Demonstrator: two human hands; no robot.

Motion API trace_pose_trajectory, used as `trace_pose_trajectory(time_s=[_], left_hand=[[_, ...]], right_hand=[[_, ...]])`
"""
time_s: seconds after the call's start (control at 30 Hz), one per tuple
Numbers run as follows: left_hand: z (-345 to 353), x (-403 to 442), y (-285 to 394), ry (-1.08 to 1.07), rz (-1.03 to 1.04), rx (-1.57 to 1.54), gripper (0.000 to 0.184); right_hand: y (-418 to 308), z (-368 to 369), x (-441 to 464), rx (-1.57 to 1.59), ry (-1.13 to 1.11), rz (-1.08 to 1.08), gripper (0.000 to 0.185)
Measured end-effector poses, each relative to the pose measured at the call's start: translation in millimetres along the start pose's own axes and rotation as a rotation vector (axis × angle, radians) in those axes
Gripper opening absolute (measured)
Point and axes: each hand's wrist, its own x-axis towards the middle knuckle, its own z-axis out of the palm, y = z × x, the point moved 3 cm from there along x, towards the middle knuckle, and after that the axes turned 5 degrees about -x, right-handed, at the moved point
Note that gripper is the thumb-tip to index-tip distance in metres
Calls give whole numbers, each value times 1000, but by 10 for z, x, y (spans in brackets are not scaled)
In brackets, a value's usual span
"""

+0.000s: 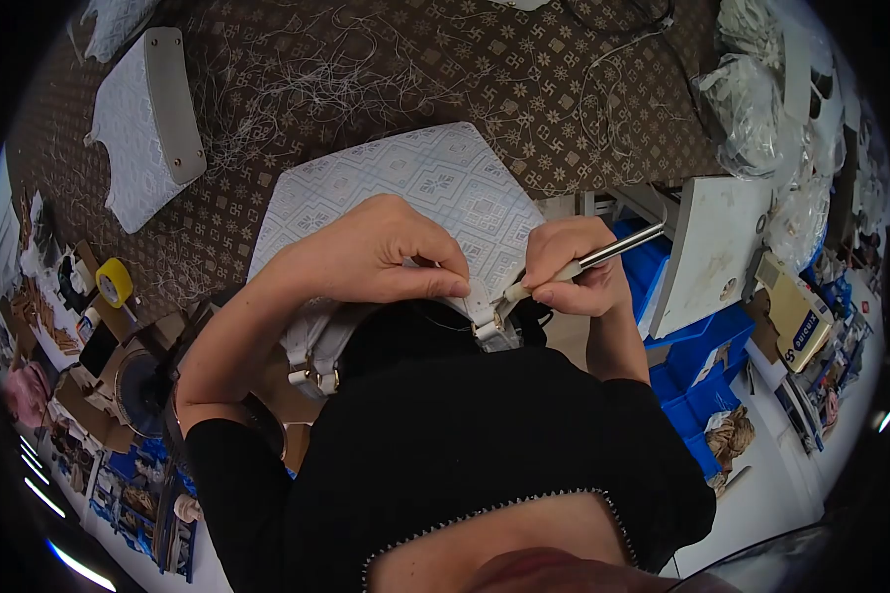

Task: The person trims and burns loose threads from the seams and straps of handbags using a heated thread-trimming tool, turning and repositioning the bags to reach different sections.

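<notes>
A white bag [415, 178] with a pale geometric pattern lies at the table's near edge, against my body. White straps with gold-coloured metal fittings [491, 326] show on its near side. My left hand [396, 259] is closed, thumb and fingertips pinching the bag's edge beside a strap. In my right hand [576, 269] is a slim pen-like tool [618, 247] with a silver shaft and a pale front part. Its tip points down-left at the strap by the fitting; whether it touches is unclear. A thin thread shows below my left fingertips.
Loose threads [336, 79] lie tangled on the brown patterned tablecloth [524, 99]. Another white patterned piece with a grey band [173, 104] is at the left. Yellow tape [115, 282] sits lower left. Blue bins [697, 415], a white panel [712, 257] and plastic bags [752, 114] stand right.
</notes>
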Motion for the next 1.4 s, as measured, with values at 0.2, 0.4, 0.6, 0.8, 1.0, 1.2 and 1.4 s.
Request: trace_pose_trajectory(time_s=[0.2,0.4,0.6,0.8,1.0,1.2,1.4], left_hand=[[6,0,-3,-1,-7,2,13],[11,1,2,-3,-5,12,13],[16,-1,-7,-8,-8,8,13],[19,-2,-10,-11,1,9,13],[19,-4,-13,-15,-1,20,14],[23,-5,-23,-1,-14,-6,15],[13,-13,-22,1,-13,-3,16]], right_hand=[[8,2,-8,-27,-5,6,10],[12,13,-11,-26,-5,16,10],[8,17,-5,-24,-10,30,10],[20,13,-9,-25,-22,36,10],[36,19,-22,24,24,12,9],[-50,97,63,64,4,37,7],[-26,119,93,58,-53,34,8]])
